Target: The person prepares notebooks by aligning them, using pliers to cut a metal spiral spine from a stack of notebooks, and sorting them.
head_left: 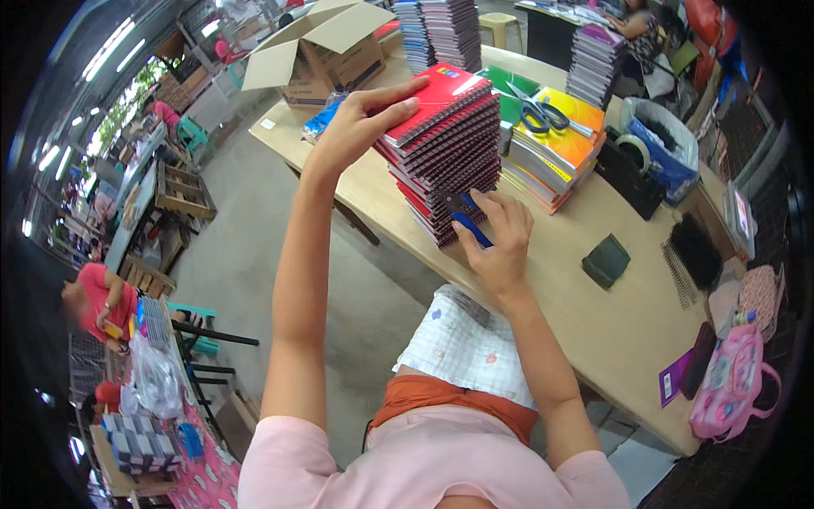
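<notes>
A tall, slightly uneven stack of red spiral notebooks [458, 127] stands at the near edge of the table, its wire bindings turned towards my right side. My left hand [365, 123] rests on the top cover's left edge with its fingers stretched out. Low against the bindings, my right hand [502, 242] grips blue-handled pliers [476, 234]. Their jaws point at the wire coils of the lower notebooks; whether they bite on a coil cannot be made out.
Scissors [543, 115] lie on a stack of yellow-orange notebooks [555, 157] beside the red one. An open cardboard box [335, 72] stands at the far left. On the table's right are a dark green block [606, 261], black wire coils [695, 250] and a pink bag [731, 382]. Other people work nearby.
</notes>
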Motion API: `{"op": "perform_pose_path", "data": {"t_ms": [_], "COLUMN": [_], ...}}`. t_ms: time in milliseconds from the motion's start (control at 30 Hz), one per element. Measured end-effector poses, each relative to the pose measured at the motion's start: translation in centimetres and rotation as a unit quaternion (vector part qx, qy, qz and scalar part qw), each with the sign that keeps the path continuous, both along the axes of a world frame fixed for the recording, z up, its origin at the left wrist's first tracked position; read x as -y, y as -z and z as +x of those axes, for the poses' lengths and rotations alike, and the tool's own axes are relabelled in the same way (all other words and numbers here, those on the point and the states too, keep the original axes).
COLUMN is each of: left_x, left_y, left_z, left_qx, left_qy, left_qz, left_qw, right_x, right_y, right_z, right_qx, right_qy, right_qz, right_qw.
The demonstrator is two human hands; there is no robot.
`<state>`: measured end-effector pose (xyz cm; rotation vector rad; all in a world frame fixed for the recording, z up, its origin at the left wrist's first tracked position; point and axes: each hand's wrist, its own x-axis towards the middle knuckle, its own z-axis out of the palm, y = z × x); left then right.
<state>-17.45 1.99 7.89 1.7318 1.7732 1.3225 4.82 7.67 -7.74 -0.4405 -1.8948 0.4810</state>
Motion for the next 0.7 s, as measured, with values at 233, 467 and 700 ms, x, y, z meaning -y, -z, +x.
{"op": "perform_pose_path", "data": {"t_ms": [233,467,700], "left_x": [0.1,-0.1,0.1], "left_y": [0.3,0.1,0.0], "left_z": [-0.5,-0.4,-0.4], "left_qx": [0.012,-0.001,0.009], "left_qy": [-0.003,-0.004,-0.002], "left_qz": [-0.004,0.009,0.007], "left_qw": [1.000,1.000,1.000], "right_x": [-0.3,-0.8,-1.2], "right_y": [0.1,-0.1,-0.2], "right_z": [-0.2,-0.1,-1.0], "right_qx": [-0.013,-0.019,-0.019], "right_qy": [0.010,0.017,0.007], "right_qz": [0.035,0.049,0.064], "right_qw": [0.999,0.998,0.998]}}
